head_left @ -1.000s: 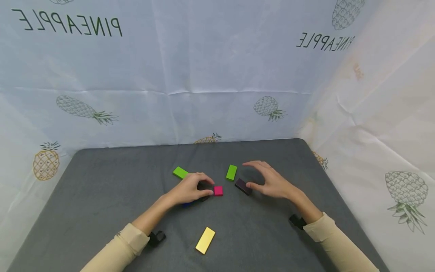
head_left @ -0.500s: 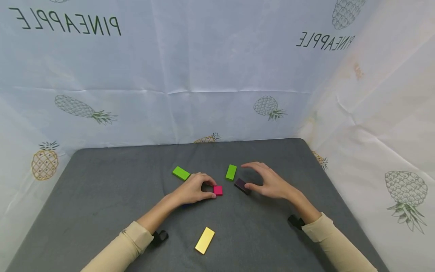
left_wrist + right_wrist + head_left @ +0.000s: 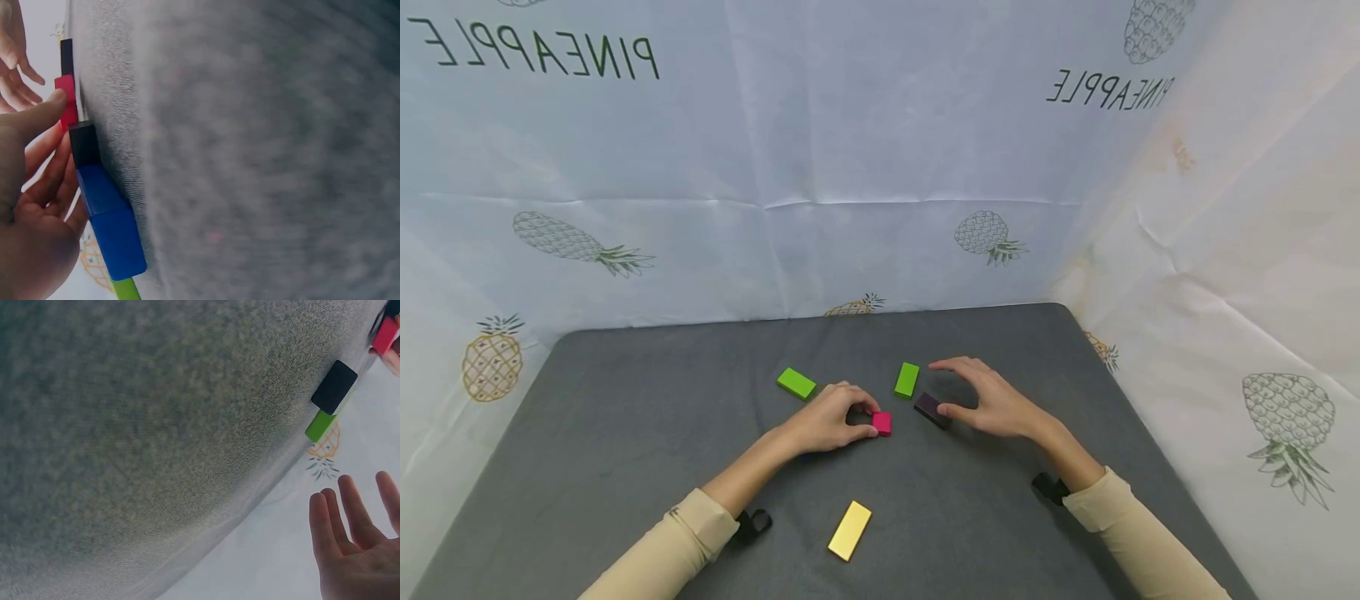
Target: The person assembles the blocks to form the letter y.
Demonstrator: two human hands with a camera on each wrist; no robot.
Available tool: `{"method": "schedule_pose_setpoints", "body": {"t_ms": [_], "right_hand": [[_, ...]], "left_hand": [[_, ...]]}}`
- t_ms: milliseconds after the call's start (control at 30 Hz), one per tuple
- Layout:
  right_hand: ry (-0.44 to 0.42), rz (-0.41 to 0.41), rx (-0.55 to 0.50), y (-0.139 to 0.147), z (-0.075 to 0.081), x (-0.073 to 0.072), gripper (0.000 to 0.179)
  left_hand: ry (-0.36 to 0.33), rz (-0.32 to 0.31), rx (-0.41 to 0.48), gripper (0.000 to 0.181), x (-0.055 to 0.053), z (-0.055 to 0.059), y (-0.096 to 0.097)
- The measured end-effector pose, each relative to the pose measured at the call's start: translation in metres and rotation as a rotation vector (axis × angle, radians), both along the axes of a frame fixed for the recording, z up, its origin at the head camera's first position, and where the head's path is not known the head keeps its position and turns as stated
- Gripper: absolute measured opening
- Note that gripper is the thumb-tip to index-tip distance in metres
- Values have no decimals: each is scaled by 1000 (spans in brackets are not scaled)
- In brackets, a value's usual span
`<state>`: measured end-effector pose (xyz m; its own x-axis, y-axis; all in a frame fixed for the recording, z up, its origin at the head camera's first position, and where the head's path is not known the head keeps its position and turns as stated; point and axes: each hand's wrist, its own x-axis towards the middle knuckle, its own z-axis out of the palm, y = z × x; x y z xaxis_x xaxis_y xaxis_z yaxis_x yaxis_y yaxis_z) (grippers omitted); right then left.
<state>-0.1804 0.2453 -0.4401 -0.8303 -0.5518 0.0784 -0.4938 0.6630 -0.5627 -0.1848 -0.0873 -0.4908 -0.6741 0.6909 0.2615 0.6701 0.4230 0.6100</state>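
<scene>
A yellow block (image 3: 850,530) lies flat and alone on the near part of the grey table (image 3: 625,417), between two cream sleeves and well apart from the other pieces. Farther in, the person's left hand (image 3: 827,421) rests on the table with its fingers curled, thumb and forefinger pinching a small red block (image 3: 882,422). The left wrist view shows the thumb tip on that red block (image 3: 66,100), with a black block (image 3: 83,142) and a blue block (image 3: 111,228) lined up end to end under the palm, apparently sheltered there so the row stays straight; from the head view both are almost hidden by the hand. Just beside it, the right hand (image 3: 992,404) arches over a dark block (image 3: 929,408), fingers spread and loosely bent, the thumb tip close to the block's end; whether it touches cannot be told, and no grip is closed. Beyond the hands lie two green blocks, one (image 3: 907,379) near the right fingertips, the other (image 3: 796,382) past the left knuckles. A pineapple-printed sheet (image 3: 880,167) walls in the back.
</scene>
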Motion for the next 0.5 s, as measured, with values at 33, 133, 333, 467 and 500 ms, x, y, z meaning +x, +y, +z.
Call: {"method": "schedule_pose_setpoints", "body": {"t_ms": [33, 133, 333, 467, 500], "right_hand": [[-3, 0, -3, 0, 0, 0, 65], [-12, 1, -12, 0, 0, -1, 65], [-19, -6, -5, -2, 1, -2, 66], [-27, -5, -2, -6, 1, -4, 66], [-29, -4, -3, -6, 1, -4, 66]], "left_hand": [[-8, -9, -11, 27, 1, 2, 1], [-51, -36, -46, 28, 2, 6, 4], [-142, -57, -119, 27, 7, 17, 10], [-146, -78, -134, 27, 8, 20, 12], [-146, -82, -136, 27, 8, 20, 12]]}}
